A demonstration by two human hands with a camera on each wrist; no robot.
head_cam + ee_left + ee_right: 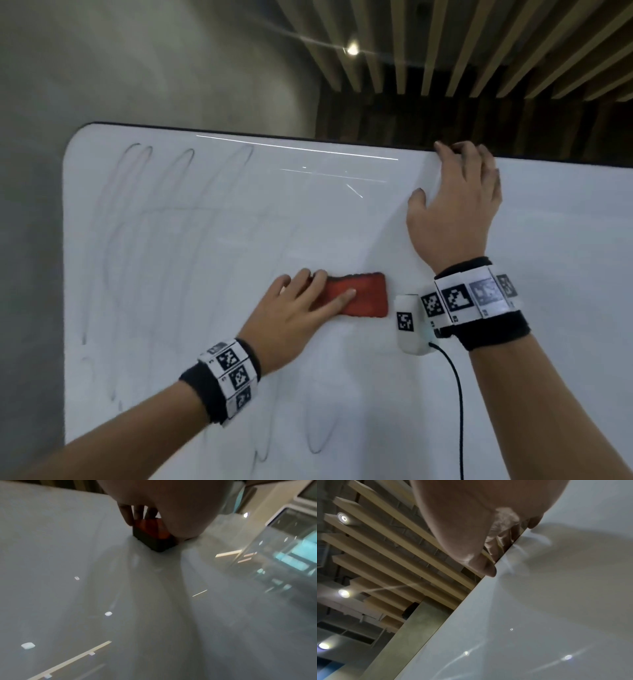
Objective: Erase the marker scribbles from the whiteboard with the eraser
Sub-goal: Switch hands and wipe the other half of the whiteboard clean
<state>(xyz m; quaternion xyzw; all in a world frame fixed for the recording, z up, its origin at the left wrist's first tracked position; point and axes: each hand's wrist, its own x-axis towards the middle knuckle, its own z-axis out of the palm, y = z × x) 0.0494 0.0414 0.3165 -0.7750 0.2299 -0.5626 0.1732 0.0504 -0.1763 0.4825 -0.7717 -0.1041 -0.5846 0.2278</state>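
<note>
From the head view, the whiteboard [548, 274] is seen upright, with faint grey marker scribbles [144, 240] looping across its left half, from near the top edge down toward the lower left. The red eraser [356, 299] is laid flat against the board near its middle, well apart from the left edge. It is pressed there by the left hand [291, 315], whose fingers are stretched nearly straight over the eraser's left end. The right hand [455, 212] is placed at the board's top edge, palm against the surface, its fingers bent over that edge. Marker-patterned wristbands are worn on both wrists, and a white camera unit [411, 325] with a black cable is strapped beside the right wrist.

In the left wrist view, the eraser [150, 536] is shown with a dark felt underside touching the whiteboard [68, 588], and fingertips [126, 515] are rested on its red top.

In the right wrist view, the fingers [501, 536] are hooked over the top edge of the whiteboard [539, 615], the thumb resting on its face.
</note>
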